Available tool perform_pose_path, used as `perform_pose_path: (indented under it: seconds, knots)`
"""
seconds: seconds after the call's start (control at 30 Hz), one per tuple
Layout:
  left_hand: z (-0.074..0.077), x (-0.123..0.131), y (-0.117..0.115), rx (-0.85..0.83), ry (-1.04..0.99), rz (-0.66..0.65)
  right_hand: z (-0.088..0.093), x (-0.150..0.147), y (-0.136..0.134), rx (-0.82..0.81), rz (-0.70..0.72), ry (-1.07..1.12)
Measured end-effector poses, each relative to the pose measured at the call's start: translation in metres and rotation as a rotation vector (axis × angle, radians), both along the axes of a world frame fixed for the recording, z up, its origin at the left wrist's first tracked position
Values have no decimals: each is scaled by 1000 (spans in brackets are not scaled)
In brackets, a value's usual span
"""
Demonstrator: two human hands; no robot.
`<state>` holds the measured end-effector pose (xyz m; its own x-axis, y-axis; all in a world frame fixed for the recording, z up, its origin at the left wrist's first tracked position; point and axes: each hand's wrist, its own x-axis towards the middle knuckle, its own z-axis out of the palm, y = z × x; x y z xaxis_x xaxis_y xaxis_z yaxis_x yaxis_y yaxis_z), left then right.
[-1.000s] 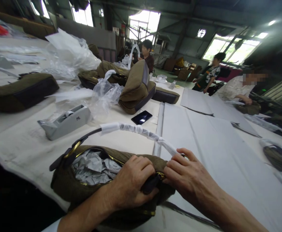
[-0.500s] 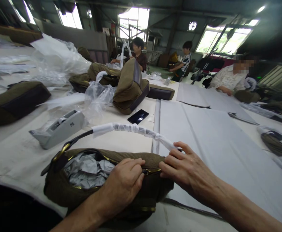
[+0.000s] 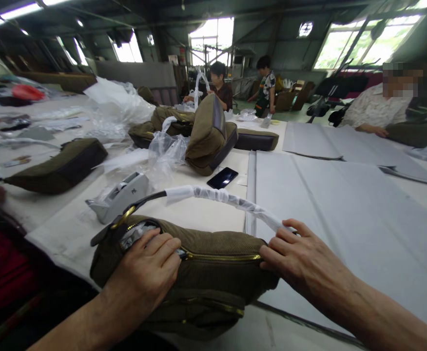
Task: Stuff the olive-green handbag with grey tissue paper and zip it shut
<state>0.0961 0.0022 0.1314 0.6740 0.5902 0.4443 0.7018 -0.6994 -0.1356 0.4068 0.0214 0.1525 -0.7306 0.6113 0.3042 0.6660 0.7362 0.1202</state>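
An olive-green handbag lies on the table right in front of me, its gold zipper closed along most of the top. My left hand pinches the zipper pull near the bag's left end, where a little grey stuffing paper still shows. Gripping the bag's right end at the zipper's start is my right hand, fingers curled. The bag's handle, wrapped in white film, arches over the bag.
A grey tape dispenser and a black phone lie beyond the bag. More olive bags and plastic wrap fill the table's left and middle. Grey paper sheets cover the right. Three other people work at the far end.
My left hand has drawn the zipper pull leftward along the bag, closing the opening over the grey paper. My right hand has stayed on the bag's right end.
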Motion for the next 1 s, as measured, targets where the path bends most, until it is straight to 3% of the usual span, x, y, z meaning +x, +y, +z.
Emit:
perform_pose_path:
  seconds: [0.13,0.27,0.37,0.43,0.53,0.6,0.7,0.83,0.9,1.0]
  knots:
    - [-13,-5,1,-56,-100,42,4,-27,-13,121,-61,14]
    - [-30,0,8,-97,-171,29,-8,-92,-25,229,-69,180]
    - [-26,3,2,-148,-233,17,-37,-139,-19,-1,-18,311]
    - [-17,-5,-9,-136,-274,2,-56,-154,-11,-162,-44,335]
    - [-11,-36,-29,13,-391,-60,-68,-154,-4,-243,-34,413]
    - [-17,-64,-35,40,-673,74,-65,-148,-4,-263,3,494]
    - [-37,-99,-23,-242,-999,244,-51,-152,-4,-288,93,605]
    - [-56,-111,13,-742,-1084,47,-36,-180,3,-432,309,563]
    - [-59,-107,26,-822,-1102,-63,-35,-195,11,-509,375,502]
    - [-61,-102,32,-817,-1145,-71,-37,-212,22,-535,428,491]
